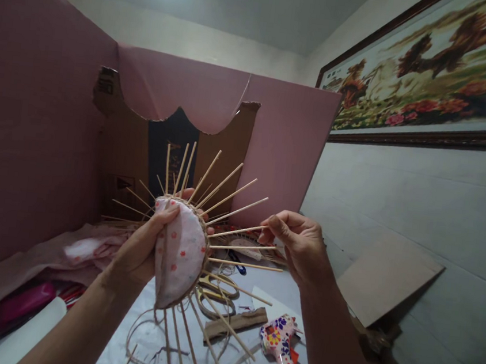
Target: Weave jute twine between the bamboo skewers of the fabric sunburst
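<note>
My left hand (141, 242) grips a half-round piece (186, 245) covered in white cloth with small red prints. The thumb presses on its face, and fingertips show behind its upper edge. Twine runs along the curved rim, and several thin wooden sticks (229, 202) fan outward from it. My right hand (299, 243) is closed in a pinch at the outer end of one wooden stick (238, 232) on the right side. Below the piece lie gold-handled scissors (218, 289), partly hidden by the sticks, and loose twine (136, 327).
A flower-patterned glue gun (280, 348) and a brown cardboard strip (236, 324) lie on the white tabletop (115, 360). Pale cloth (56, 258) and a pink object (24, 301) are at left. Cut cardboard (225, 145) stands behind, against a pink panel (286, 140).
</note>
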{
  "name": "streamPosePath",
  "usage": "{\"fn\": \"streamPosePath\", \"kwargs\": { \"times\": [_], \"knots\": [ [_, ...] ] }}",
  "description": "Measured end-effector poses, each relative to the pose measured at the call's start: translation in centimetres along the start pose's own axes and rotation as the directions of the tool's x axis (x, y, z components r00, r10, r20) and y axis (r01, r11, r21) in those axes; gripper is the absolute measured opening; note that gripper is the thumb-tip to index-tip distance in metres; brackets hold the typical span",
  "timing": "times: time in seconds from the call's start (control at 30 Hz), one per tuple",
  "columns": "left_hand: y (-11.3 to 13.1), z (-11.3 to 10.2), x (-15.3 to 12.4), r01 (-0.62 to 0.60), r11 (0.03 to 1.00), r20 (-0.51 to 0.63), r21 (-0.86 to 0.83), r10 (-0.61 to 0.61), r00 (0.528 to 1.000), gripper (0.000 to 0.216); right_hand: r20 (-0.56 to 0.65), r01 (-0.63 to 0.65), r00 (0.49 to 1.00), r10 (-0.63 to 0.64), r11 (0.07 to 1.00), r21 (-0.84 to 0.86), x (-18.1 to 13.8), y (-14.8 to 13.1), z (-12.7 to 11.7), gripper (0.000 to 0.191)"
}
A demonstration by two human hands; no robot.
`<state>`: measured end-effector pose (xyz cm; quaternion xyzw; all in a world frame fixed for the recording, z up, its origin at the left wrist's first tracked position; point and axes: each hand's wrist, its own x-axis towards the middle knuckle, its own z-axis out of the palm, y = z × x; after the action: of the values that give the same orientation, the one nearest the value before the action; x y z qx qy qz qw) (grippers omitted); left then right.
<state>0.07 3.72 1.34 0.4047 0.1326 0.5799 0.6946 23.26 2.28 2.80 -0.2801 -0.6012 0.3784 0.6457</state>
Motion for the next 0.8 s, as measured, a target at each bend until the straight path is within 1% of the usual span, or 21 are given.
{"fn": "streamPosePath", "kwargs": {
  "times": [0.13,0.23,0.33,0.4,0.47,0.53,0.67,0.8],
  "knots": [
    [0.0,0.0,0.0,0.008,0.999,0.042,-0.033,-0.007,0.999,0.049,0.035,0.081,0.996,-0.080,0.996,-0.025,-0.3,-0.4,-0.2,0.028],
    [0.0,0.0,-0.1,0.005,0.999,0.050,-0.036,-0.003,0.999,0.050,0.031,0.139,0.990,-0.138,0.989,-0.047,-0.7,-0.6,-0.2,0.027],
    [0.0,-0.2,-0.2,-0.002,1.000,0.051,-0.031,0.003,0.999,0.051,0.025,0.172,0.985,-0.171,0.984,-0.053,-1.2,-0.8,-0.2,0.024],
    [-0.1,-0.5,-0.2,0.003,0.999,0.072,-0.032,-0.001,0.997,0.052,0.042,0.188,0.982,-0.185,0.981,-0.055,-1.5,-1.1,-0.1,0.023],
    [-0.1,-0.7,-0.2,0.018,0.999,0.105,-0.041,-0.014,0.994,0.053,0.062,0.209,0.977,-0.206,0.977,-0.051,-1.7,-1.4,0.1,0.024],
    [-0.1,-0.8,-0.2,0.026,0.998,0.133,-0.052,-0.019,0.991,0.054,0.059,0.225,0.973,-0.223,0.974,-0.031,-1.9,-1.8,0.3,0.029],
    [-0.1,-0.6,-0.4,0.002,0.999,0.122,-0.045,0.004,0.993,0.054,0.001,0.176,0.984,-0.176,0.984,-0.025,-2.1,-2.2,0.9,0.045],
    [-0.2,-0.4,-0.5,-0.003,0.999,0.116,-0.041,0.008,0.993,0.053,0.003,0.102,0.995,-0.102,0.994,-0.026,-2.0,-2.0,1.1,0.046]
  ]
}}
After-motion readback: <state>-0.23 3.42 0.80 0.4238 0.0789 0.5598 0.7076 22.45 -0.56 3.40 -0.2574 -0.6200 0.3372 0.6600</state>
